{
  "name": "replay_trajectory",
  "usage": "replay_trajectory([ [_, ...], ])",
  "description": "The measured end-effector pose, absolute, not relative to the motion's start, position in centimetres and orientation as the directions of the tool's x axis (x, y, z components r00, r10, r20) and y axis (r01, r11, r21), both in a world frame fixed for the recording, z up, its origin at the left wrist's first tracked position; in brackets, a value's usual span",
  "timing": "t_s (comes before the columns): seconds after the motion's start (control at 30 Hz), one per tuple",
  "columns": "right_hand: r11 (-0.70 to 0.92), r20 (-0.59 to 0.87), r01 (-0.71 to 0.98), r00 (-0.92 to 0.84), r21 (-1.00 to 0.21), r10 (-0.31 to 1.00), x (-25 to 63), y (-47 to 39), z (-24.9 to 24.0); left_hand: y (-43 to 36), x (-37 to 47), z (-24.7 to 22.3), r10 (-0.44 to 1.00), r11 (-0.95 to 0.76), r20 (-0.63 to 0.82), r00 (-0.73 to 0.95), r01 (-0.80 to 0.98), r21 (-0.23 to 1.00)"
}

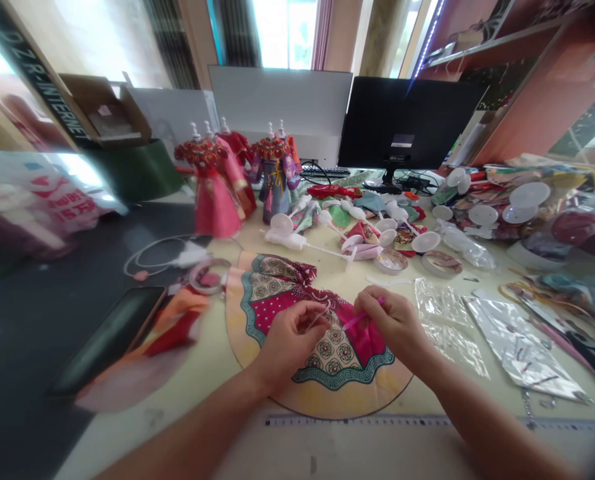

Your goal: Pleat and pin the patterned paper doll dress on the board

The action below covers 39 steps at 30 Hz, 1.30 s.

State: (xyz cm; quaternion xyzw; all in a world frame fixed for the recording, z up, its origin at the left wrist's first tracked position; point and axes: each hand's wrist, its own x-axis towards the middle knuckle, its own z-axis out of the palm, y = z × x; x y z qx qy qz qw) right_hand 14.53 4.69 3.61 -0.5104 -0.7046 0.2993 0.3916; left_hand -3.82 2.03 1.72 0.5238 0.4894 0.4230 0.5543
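A small patterned skirt piece (337, 350), magenta and cream with a teal wavy border, lies fanned out on a round yellowish sheet (242, 333). Over its middle, my left hand (295, 337) is closed in a pinch on a thin, pale strand that looks beaded. To its right, my right hand (390, 323) grips a slim pink stick-like tool (355, 321), its tip pointing left toward the pinched fingers. The skirt's gathered dark red edge (315, 293) shows just beyond both hands. Fingers partly hide the strand, and the tool's exact kind is unclear.
A ruler (407, 421) runs along the near side. Miniature dresses (212, 200) on stands, white stands (282, 227) and tape rolls (441, 264) sit behind. At left are a phone (110, 333) and orange fabric (147, 357); at right, clear packets (450, 327) and scissors (590, 350).
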Motion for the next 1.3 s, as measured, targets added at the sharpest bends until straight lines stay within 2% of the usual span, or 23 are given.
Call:
replay_trajectory([
  [0.17, 0.232, 0.156, 0.478, -0.194, -0.847, 0.969, 14.2, 4.7, 3.4, 1.8, -3.8, 1.2, 0.977, 0.008, -0.039, 0.212, 0.147, 0.989],
  [0.33, 0.206, 0.126, 0.485, -0.193, -0.850, 0.973, 14.0, 4.7, 3.4, 1.8, -3.7, 0.8, 0.970, -0.015, -0.018, 0.241, 0.134, 0.991],
  [1.3, 0.239, 0.145, 0.537, -0.211, -0.809, 0.967, 13.9, 4.6, 3.5, 1.9, -3.6, 0.1, 0.951, -0.150, 0.079, 0.298, 0.226, 0.962],
])
